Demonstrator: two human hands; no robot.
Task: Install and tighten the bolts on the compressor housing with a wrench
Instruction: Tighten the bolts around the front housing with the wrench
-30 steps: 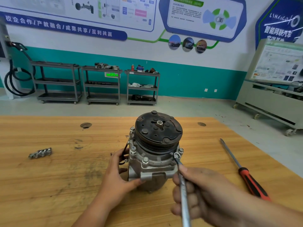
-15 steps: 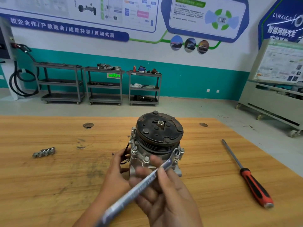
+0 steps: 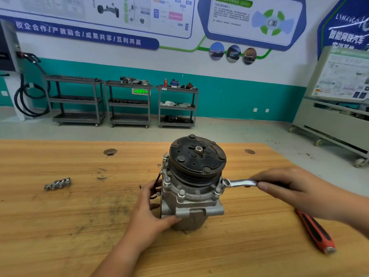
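Observation:
A grey compressor stands upright in the middle of the wooden workbench, its black pulley on top. Several silver bolts ring the housing flange below the pulley. My left hand grips the housing's left side, thumb across its lower front. My right hand holds the handle of a silver wrench, which lies level and points left. The wrench head sits at the bolt on the flange's right edge.
A screwdriver with a red and black handle lies on the bench under my right forearm. A small cluster of metal sockets rests at the left. Grey carts and a white cabinet stand across the floor.
My right hand has swung the wrench handle from in front of the compressor, counter-clockwise round the bolt, out to the right. My left hand has kept its grip on the housing.

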